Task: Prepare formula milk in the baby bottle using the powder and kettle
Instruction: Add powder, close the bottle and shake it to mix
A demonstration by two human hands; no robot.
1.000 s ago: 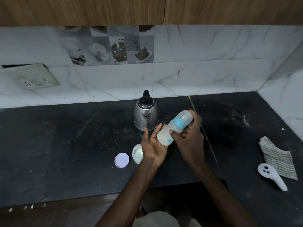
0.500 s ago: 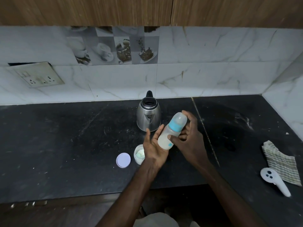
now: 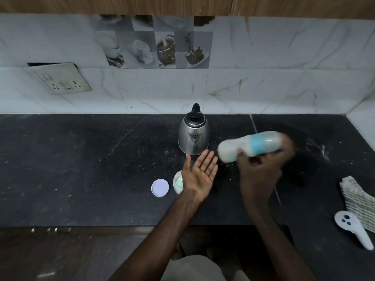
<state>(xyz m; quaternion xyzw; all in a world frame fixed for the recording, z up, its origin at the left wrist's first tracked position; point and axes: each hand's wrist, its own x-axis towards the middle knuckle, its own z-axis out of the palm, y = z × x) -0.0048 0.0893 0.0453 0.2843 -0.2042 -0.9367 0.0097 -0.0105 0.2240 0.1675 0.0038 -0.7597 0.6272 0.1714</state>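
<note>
A: Above the dark countertop (image 3: 81, 169), right of centre, what does the right hand (image 3: 259, 169) hold?

B: The baby bottle (image 3: 249, 146). Its fingers are curled round the body near the blue ring. The bottle lies almost level in the air, base pointing left and capped end pointing right. Both it and the hand are blurred.

A: And the left hand (image 3: 199, 173)?

B: Palm up, fingers straight and together, holding nothing. It is just beside the bottle's base but not touching it.

A: What lies around the hands?

B: The powder jar (image 3: 178, 182) stands open on the counter, partly hidden under the left wrist. Its round white lid (image 3: 160, 188) lies flat just to its left. The steel kettle (image 3: 193, 136) stands upright behind the left hand's fingertips, its lid closed and its spout facing the camera.

A: Farther out?

B: At the right edge, a folded striped cloth (image 3: 357, 197), with a white handheld device (image 3: 352, 228) lying against its near side. On the tiled wall at left, a socket plate (image 3: 60, 80).
</note>
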